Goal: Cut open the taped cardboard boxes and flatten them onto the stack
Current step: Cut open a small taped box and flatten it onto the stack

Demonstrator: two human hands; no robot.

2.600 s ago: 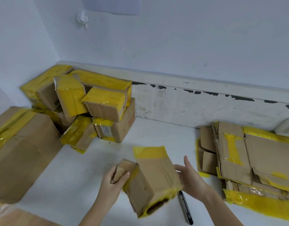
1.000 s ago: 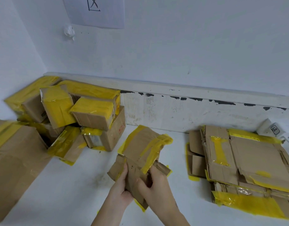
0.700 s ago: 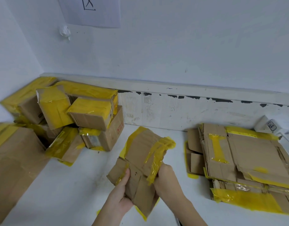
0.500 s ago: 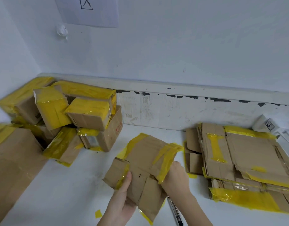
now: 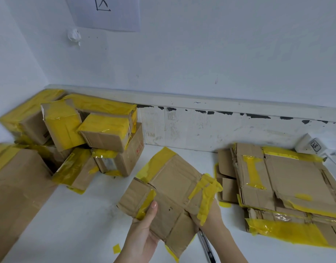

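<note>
Nearest, my left hand [image 5: 144,227] gripped the opened box [image 5: 172,196] from beneath, thumb pressed on its yellow-taped flap, while my right hand [image 5: 210,215] curled round the taped right edge, holding it spread nearly flat above the white table [image 5: 68,224]. A dark knife [image 5: 207,247] lay just under it. Beyond, the flattened stack [image 5: 288,186] sat to the right, and the taped boxes [image 5: 98,133] were heaped at far left against the wall.

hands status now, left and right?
Left hand: holding the opened box, thumb on top.
Right hand: gripping the same box's taped edge.
</note>
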